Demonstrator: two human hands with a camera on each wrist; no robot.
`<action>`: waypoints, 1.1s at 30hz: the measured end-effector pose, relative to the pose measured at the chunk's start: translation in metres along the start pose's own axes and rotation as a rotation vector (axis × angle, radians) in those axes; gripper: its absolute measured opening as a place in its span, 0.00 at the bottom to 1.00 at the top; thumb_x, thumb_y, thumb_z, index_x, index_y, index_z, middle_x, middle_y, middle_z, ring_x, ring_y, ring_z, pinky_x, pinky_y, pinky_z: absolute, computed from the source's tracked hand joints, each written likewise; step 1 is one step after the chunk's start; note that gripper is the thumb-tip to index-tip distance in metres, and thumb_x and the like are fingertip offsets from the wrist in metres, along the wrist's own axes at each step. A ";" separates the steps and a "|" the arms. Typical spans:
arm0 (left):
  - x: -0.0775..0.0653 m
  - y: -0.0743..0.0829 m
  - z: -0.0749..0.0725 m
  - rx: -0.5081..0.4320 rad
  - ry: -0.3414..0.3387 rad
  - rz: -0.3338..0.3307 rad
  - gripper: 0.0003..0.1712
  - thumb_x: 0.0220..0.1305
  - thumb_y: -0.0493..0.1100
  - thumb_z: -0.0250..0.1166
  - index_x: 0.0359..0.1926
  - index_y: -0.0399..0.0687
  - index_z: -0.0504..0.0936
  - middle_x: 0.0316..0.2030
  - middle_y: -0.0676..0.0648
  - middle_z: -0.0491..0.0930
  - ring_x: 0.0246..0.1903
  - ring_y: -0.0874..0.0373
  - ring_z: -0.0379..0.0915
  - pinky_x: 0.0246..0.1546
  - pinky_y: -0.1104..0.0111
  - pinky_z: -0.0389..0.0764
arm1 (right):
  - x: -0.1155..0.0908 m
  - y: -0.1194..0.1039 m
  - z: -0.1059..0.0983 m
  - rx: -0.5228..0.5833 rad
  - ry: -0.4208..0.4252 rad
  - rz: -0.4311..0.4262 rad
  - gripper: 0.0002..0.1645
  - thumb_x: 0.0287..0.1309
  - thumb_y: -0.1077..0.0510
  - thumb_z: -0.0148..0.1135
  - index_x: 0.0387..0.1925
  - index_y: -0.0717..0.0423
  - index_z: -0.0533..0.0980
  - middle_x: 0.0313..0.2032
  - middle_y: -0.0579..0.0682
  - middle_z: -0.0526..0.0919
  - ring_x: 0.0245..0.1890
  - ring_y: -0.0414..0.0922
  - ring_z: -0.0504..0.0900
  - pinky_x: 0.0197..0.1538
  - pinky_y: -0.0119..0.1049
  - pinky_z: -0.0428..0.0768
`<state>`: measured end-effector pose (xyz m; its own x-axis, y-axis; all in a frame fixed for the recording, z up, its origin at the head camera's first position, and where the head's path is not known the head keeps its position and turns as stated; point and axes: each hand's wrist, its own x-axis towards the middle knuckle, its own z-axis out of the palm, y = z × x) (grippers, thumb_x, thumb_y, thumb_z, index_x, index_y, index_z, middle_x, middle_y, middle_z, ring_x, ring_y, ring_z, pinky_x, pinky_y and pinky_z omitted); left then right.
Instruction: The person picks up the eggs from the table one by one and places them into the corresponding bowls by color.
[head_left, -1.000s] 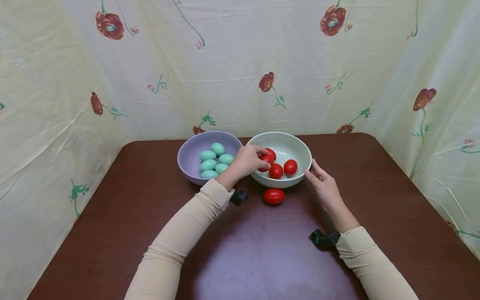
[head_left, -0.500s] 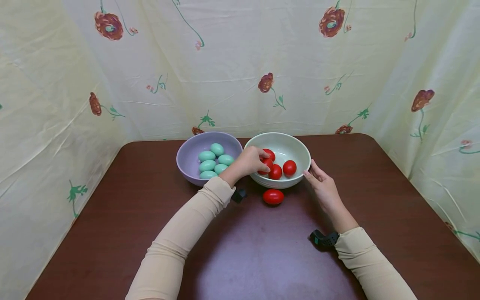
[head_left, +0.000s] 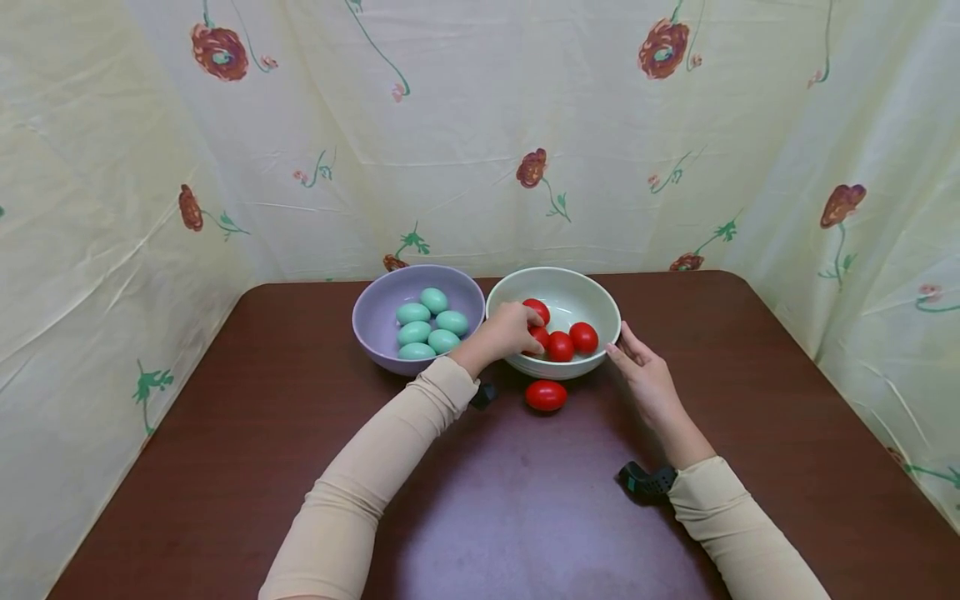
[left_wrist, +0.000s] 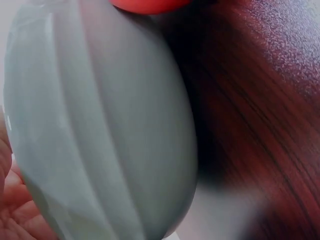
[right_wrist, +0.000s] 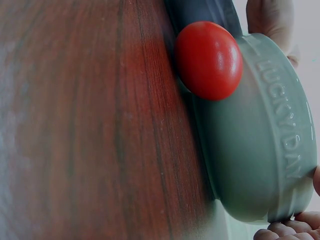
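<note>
Inside the pale green bowl [head_left: 567, 283], my left hand [head_left: 501, 332] reaches over the near left rim, and its thumb and fingers pinch a red egg [head_left: 537, 339] that they partly hide. Several more red eggs [head_left: 583, 337] lie in the same bowl. My right hand [head_left: 649, 379] holds that bowl's right side, thumb at the rim and fingers along the outer wall. In the right wrist view its fingertips [right_wrist: 287, 231] touch the bowl's wall. One red egg [head_left: 546, 396] rests on the table just in front of the bowl, seen also in the right wrist view.
A purple bowl [head_left: 371, 321] with several mint green eggs [head_left: 414, 333] stands left of the pale green bowl, rim beside rim. Both are near the far edge of the dark brown table [head_left: 225, 433]. A flowered cloth [head_left: 450, 167] hangs behind and at both sides.
My left hand has moved slightly down and toward the right within the pale green bowl, with the pinched egg. Two red eggs there have shifted slightly right. My right hand stays at the rim.
</note>
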<state>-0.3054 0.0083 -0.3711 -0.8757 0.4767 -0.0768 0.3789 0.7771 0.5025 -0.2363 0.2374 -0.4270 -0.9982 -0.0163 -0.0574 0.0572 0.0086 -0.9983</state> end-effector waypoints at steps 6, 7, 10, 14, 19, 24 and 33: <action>0.001 0.000 0.002 0.005 0.005 0.016 0.23 0.57 0.42 0.73 0.54 0.41 0.85 0.46 0.43 0.87 0.47 0.50 0.75 0.47 0.68 0.78 | 0.000 -0.001 0.000 0.005 -0.004 -0.002 0.40 0.73 0.57 0.52 0.77 0.54 0.45 0.78 0.52 0.46 0.78 0.47 0.48 0.73 0.36 0.57; 0.001 0.000 0.002 0.003 0.006 0.015 0.23 0.56 0.42 0.73 0.53 0.41 0.85 0.46 0.43 0.87 0.47 0.50 0.75 0.46 0.69 0.78 | 0.000 -0.001 0.001 0.007 -0.003 -0.002 0.40 0.73 0.58 0.52 0.77 0.55 0.45 0.78 0.52 0.46 0.78 0.46 0.48 0.73 0.36 0.57; 0.002 0.000 0.003 0.000 0.006 0.011 0.22 0.56 0.42 0.73 0.53 0.40 0.85 0.46 0.43 0.87 0.46 0.50 0.76 0.45 0.69 0.78 | 0.001 -0.001 0.001 0.008 -0.005 -0.002 0.40 0.73 0.58 0.52 0.77 0.55 0.45 0.78 0.53 0.46 0.78 0.47 0.48 0.73 0.37 0.57; 0.002 -0.001 0.004 -0.006 0.004 -0.002 0.23 0.57 0.42 0.72 0.54 0.40 0.84 0.47 0.42 0.86 0.47 0.50 0.76 0.47 0.68 0.78 | 0.001 0.001 0.001 0.004 -0.007 0.001 0.40 0.73 0.58 0.52 0.77 0.55 0.45 0.78 0.52 0.45 0.78 0.47 0.47 0.73 0.37 0.56; 0.003 0.000 0.005 0.002 0.005 -0.020 0.23 0.57 0.42 0.72 0.54 0.38 0.83 0.48 0.41 0.85 0.48 0.49 0.76 0.49 0.66 0.79 | 0.001 -0.001 0.001 0.012 -0.006 0.009 0.39 0.74 0.58 0.50 0.77 0.53 0.46 0.78 0.50 0.45 0.78 0.45 0.48 0.74 0.37 0.56; 0.004 0.001 0.007 0.027 0.015 -0.018 0.22 0.57 0.43 0.72 0.52 0.38 0.84 0.47 0.42 0.86 0.47 0.49 0.76 0.48 0.67 0.79 | 0.000 0.000 0.001 0.011 -0.005 0.005 0.39 0.74 0.58 0.51 0.77 0.53 0.46 0.78 0.51 0.46 0.78 0.46 0.48 0.73 0.36 0.57; 0.007 0.003 0.009 0.017 0.027 -0.024 0.19 0.57 0.44 0.73 0.48 0.39 0.86 0.42 0.43 0.87 0.42 0.51 0.76 0.42 0.71 0.77 | 0.001 0.000 0.000 -0.006 -0.004 -0.006 0.41 0.72 0.54 0.54 0.77 0.54 0.46 0.78 0.53 0.46 0.78 0.48 0.48 0.71 0.35 0.59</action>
<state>-0.3076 0.0172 -0.3776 -0.8923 0.4468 -0.0648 0.3627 0.7950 0.4863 -0.2369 0.2370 -0.4275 -0.9985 -0.0201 -0.0519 0.0516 0.0141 -0.9986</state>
